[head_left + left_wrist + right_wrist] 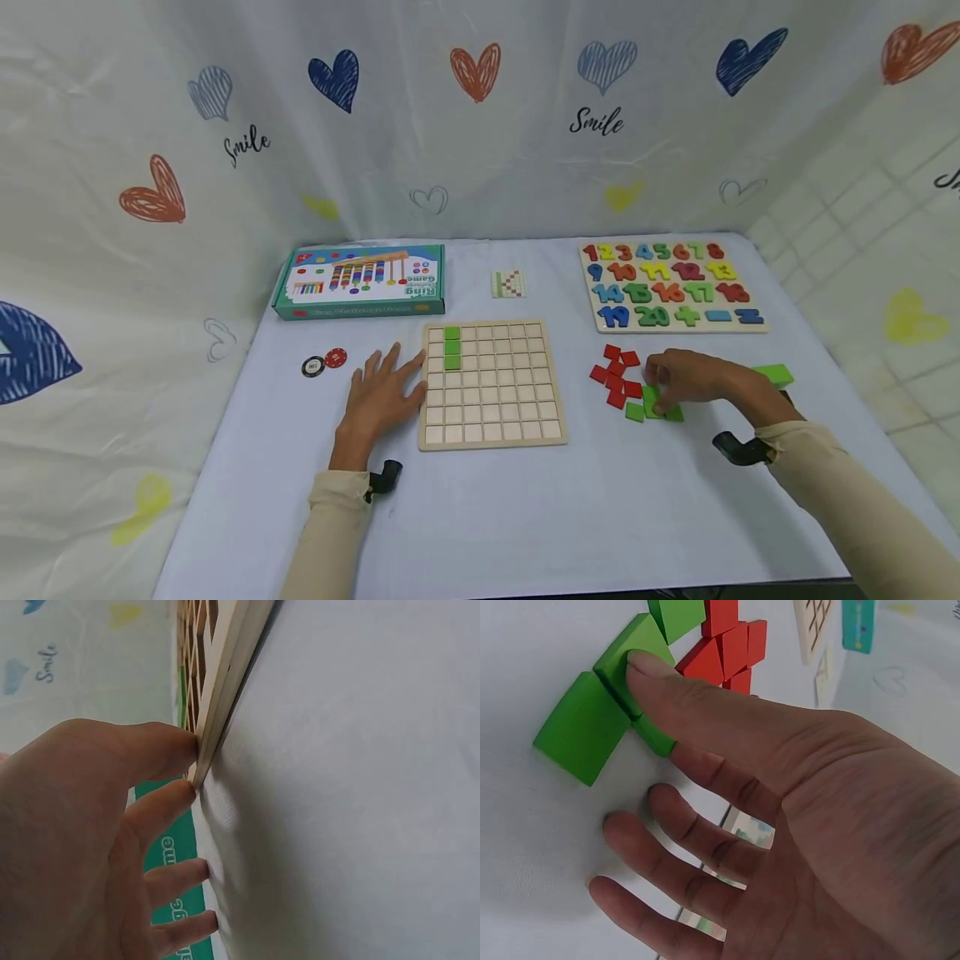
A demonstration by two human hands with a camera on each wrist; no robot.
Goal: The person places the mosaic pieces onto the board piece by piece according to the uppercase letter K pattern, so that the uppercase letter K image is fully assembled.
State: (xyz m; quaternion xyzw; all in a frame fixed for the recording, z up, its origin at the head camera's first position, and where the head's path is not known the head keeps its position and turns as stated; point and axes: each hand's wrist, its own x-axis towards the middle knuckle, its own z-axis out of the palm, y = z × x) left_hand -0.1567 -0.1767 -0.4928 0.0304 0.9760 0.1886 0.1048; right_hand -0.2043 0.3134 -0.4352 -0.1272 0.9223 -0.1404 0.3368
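My left hand rests on the table with fingers spread. Its thumb and index fingertip touch the left edge of the wooden grid board. Three green tiles sit in one column of the board near its top. On the right, my right hand is over a small group of loose green tiles. Its thumb lies on top of one green tile and the index finger is at that tile's far side, pinching it. The other fingers are bent and hold nothing. Several red tiles lie just left of this hand.
Behind the board are a boxed ring game, a small pattern card and a number puzzle board. Two round chips lie left of my left hand. A green piece is beyond my right wrist.
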